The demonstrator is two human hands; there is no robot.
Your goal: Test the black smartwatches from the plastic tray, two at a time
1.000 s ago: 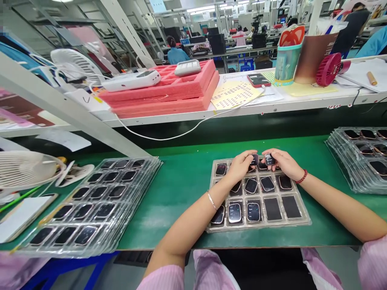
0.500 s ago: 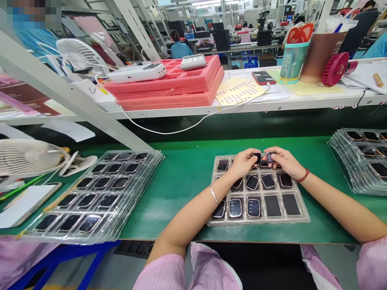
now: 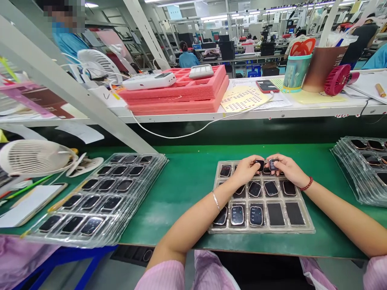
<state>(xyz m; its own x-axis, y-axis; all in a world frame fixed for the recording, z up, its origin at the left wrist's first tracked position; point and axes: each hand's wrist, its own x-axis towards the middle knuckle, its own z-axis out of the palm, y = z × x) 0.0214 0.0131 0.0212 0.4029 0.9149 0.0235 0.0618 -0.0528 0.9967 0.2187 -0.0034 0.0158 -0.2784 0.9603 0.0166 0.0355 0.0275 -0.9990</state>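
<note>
My left hand (image 3: 248, 169) pinches a dark smartwatch (image 3: 259, 164) between thumb and fingers. Close beside it, my right hand (image 3: 284, 167) is closed on another smartwatch (image 3: 273, 164), whose screen shows small light text. Both hands are above the back row of a clear plastic tray (image 3: 262, 231) on the green bench. Square-faced watches lie in many of its pockets, and two of these in the front row, including one watch (image 3: 256, 216), have lit screens. The two front pockets at the right show only dark pads (image 3: 294, 213). My left forearm covers part of the tray's left side.
A tall stack of watch trays (image 3: 99, 201) stands at the left, another stack (image 3: 356, 173) at the right edge. A white fan (image 3: 36, 157) and a notepad (image 3: 30, 205) lie far left. The shelf above carries pink foam (image 3: 175, 102), a phone (image 3: 267, 86) and a cable.
The camera view has shifted, so the scene sits slightly lower and further right. Both hands keep their watches over the same part of the tray, and the right thumb lies further across its watch's screen.
</note>
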